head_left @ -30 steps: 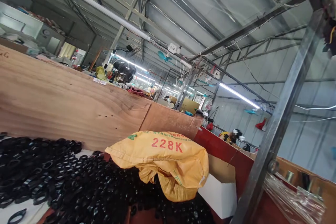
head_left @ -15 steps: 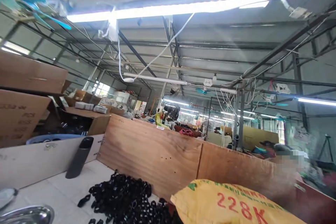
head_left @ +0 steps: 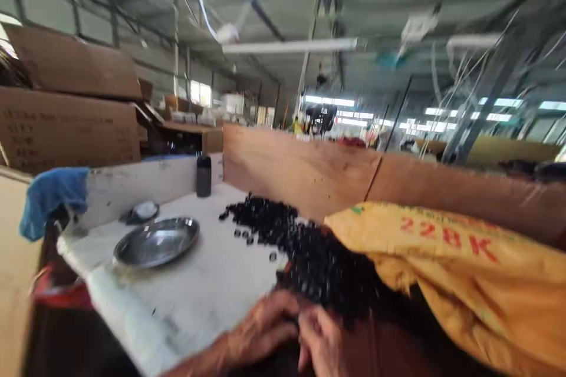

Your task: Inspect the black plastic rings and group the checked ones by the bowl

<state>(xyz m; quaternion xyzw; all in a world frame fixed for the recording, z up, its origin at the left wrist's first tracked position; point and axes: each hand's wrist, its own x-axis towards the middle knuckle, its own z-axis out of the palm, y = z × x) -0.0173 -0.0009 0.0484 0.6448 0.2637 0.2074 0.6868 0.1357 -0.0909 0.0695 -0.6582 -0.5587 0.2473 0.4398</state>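
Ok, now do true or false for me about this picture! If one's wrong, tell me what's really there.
1. The metal dish sits on the white table. True.
2. The black pieces are piled inside the dish. False: they are heaped on the table beside it.
3. The yellow sack has 228K printed on it in red. True.
4. The blue cloth lies in the dish. False: it hangs at the table's left corner, away from the dish.
5. One hand and the other hand are at the near edge of the black pieces. True.

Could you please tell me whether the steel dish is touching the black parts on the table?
Apart. The head view shows the steel dish clear of the black parts, with bare white tabletop between them.
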